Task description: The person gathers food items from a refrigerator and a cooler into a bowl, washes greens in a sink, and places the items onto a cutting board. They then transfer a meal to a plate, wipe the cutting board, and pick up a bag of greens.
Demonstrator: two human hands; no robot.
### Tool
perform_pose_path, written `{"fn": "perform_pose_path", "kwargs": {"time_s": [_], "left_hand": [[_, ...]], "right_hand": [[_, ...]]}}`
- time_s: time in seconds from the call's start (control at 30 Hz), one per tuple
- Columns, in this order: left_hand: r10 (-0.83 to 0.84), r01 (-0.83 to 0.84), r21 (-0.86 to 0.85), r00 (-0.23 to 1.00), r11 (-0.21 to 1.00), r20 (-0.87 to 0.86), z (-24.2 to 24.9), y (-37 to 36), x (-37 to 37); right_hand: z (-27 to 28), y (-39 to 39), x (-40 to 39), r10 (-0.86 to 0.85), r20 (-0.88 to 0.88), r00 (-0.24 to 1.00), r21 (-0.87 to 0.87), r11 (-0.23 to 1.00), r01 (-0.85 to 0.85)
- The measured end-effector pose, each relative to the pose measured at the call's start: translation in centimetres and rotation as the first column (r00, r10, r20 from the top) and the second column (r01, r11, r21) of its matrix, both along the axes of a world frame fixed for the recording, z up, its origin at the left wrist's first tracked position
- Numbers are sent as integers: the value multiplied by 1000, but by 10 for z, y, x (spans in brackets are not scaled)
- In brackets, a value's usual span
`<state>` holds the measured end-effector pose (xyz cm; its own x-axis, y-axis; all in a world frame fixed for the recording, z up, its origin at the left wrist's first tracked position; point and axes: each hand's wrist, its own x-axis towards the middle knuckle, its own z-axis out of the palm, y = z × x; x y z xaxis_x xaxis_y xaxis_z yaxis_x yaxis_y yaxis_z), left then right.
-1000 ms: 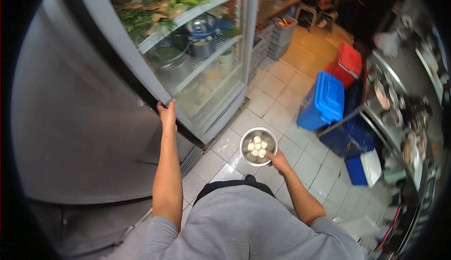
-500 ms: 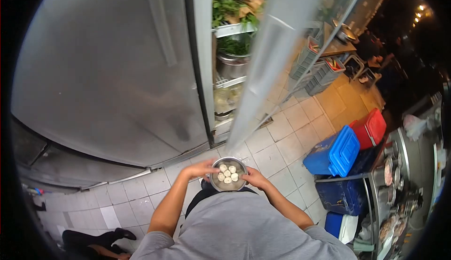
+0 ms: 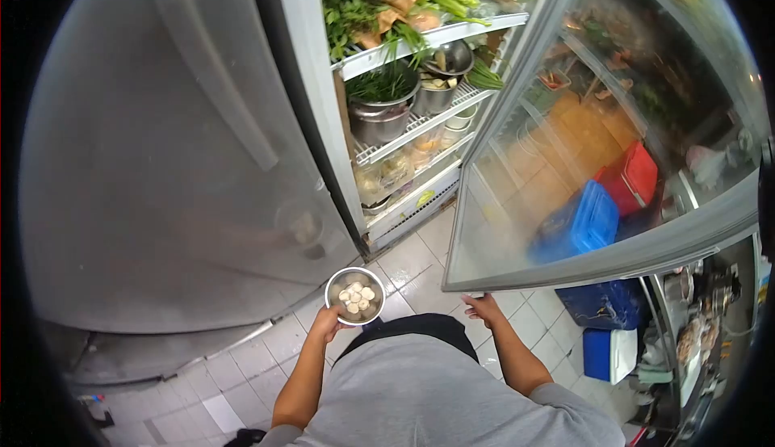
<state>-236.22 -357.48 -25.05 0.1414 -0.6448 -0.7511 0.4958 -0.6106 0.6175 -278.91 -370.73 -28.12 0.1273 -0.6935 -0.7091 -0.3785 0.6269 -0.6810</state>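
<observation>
My left hand point(image 3: 327, 323) grips the rim of a round metal bowl point(image 3: 332, 296), held level in front of my body. Several pale, round pieces point(image 3: 355, 296) lie in the middle of the bowl. My right hand point(image 3: 482, 307) is off the bowl, its fingers apart and nothing in them, just below the lower edge of the glass door point(image 3: 517, 197). That door stands wide open beside a fridge point(image 3: 428, 213), whose shelves hold leafy greens point(image 3: 351, 15), a metal pot of herbs point(image 3: 381, 122) and a smaller pot point(image 3: 433, 100).
A large steel cabinet point(image 3: 161, 164) fills the left side. Behind and below the glass door are a blue cooler point(image 3: 589, 217), a red cooler point(image 3: 630, 176) and a blue and white box point(image 3: 609, 356). Metal shelving with pans stands at the right. Tiled floor point(image 3: 250, 366) lies underfoot.
The glass door has swung further open to the right, exposing more shelves. My right hand has let go of the bowl and moved right. The bowl has shifted left with my left hand.
</observation>
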Motion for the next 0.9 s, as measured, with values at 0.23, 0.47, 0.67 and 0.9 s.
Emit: {"fn": "perform_pose_path", "kwargs": {"time_s": [0.23,0.47,0.67,0.9], "left_hand": [[96,-95,-11,994,995,59,-9,7,15],[126,-143,101,979,985,159,24,-15,-27],[29,-51,76,965,996,261,26,-51,-73],[158,-191,182,971,965,181,14,-87,-123]], "right_hand": [[-12,4,-42,-553,30,833,-78,829,553],[-122,-35,-103,-346,-169,923,327,864,383],[-87,-117,-41,168,-37,985,216,964,-157],[-80,-265,2,334,21,942,-11,943,-334]]}}
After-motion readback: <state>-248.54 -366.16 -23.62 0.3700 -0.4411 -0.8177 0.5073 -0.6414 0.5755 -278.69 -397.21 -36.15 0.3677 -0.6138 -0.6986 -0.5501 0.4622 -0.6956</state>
